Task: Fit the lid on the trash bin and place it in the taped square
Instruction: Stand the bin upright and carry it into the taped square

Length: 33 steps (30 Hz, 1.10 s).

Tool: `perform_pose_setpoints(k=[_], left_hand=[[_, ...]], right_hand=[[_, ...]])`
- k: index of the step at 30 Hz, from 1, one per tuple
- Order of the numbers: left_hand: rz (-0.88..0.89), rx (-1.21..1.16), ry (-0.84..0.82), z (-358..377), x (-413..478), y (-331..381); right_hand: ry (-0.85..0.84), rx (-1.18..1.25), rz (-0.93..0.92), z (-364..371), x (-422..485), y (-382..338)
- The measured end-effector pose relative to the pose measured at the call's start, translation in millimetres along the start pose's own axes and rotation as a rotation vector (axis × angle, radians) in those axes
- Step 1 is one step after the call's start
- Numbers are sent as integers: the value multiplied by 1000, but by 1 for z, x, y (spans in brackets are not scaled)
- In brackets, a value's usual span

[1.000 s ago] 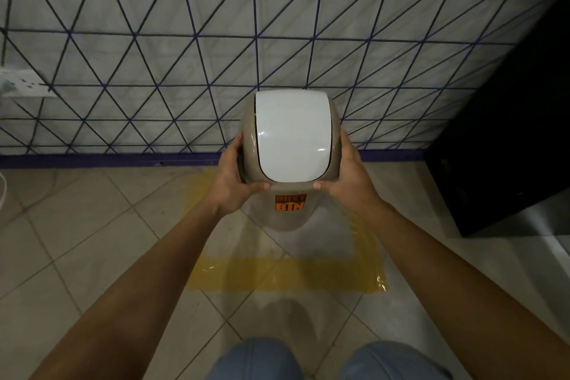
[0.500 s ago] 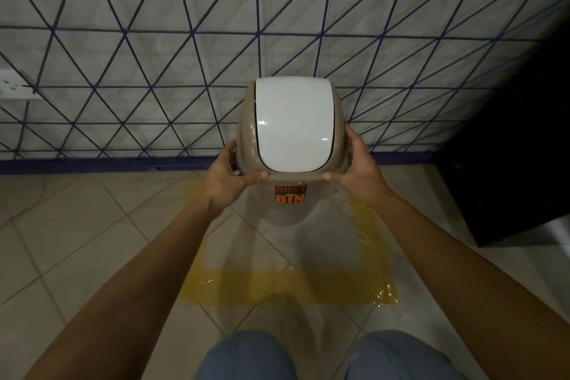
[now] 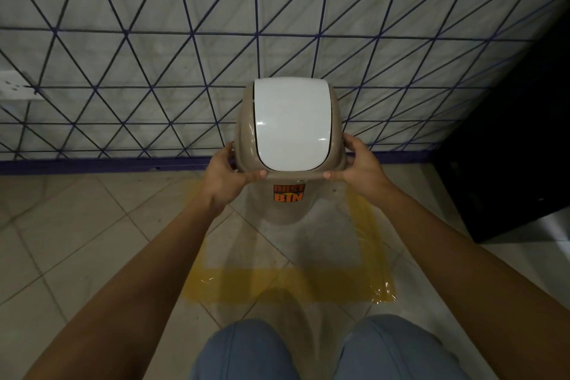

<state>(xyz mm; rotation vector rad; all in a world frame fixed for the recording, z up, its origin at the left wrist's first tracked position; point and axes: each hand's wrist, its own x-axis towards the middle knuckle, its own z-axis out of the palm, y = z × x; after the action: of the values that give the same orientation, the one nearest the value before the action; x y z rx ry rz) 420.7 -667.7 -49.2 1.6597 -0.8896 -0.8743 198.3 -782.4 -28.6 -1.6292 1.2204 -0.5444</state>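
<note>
Head view. Dust bin [image 3: 285,210]: beige plastic body with an orange "DUST BIN" sticker [image 3: 288,193] on the near face. It stands upright on the tiled floor [image 3: 77,241], inside the taped square [image 3: 308,285] and toward that square's far edge, close to the wall.

Lid [image 3: 243,145]: beige dome collar, sitting on top of the bin; its near rim lines up with the bin's top edge. A glossy white swing flap [image 3: 291,126] fills the middle of the dome.

Left hand [image 3: 226,177]: its grip is closed around the lid's left side, thumb laid along the near rim, fingers wrapped round the far side out of sight.

Right hand [image 3: 359,168]: its grip is closed on the lid's right side in the same way, thumb along the near rim, fingers curled over the collar's edge.

Taped square: yellow tape on pale floor tiles; near strip and right strip plainly seen, left strip partly behind the left forearm.

Wall [image 3: 154,55]: white, crossed by dark blue lines forming triangles, with a blue skirting band at the floor.

Dark cabinet [image 3: 509,148]: at right, well apart from the bin.

Knees [image 3: 246,352]: in blue trousers, at the lower edge.
</note>
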Motion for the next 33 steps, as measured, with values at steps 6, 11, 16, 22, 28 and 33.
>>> perform_pose_setpoints(k=[6, 11, 16, 22, 28, 33], left_hand=[[3, 17, -11, -2, -1, 0], [19, 6, 12, -3, -2, -1], [27, -10, 14, -7, -1, -3], [-2, 105, 40, -8, 1, -1], [135, 305, 26, -8, -1, 7], [108, 375, 0, -10, 2, 10]], right_hand=[[-1, -6, 17, 3, 3, -2], [-25, -25, 3, 4, 4, -3], [-36, -32, -22, 7, 4, -4], [1, -127, -61, 9, 2, -10], [11, -176, -167, 13, -6, -18], [12, -181, -160, 17, -8, -20]])
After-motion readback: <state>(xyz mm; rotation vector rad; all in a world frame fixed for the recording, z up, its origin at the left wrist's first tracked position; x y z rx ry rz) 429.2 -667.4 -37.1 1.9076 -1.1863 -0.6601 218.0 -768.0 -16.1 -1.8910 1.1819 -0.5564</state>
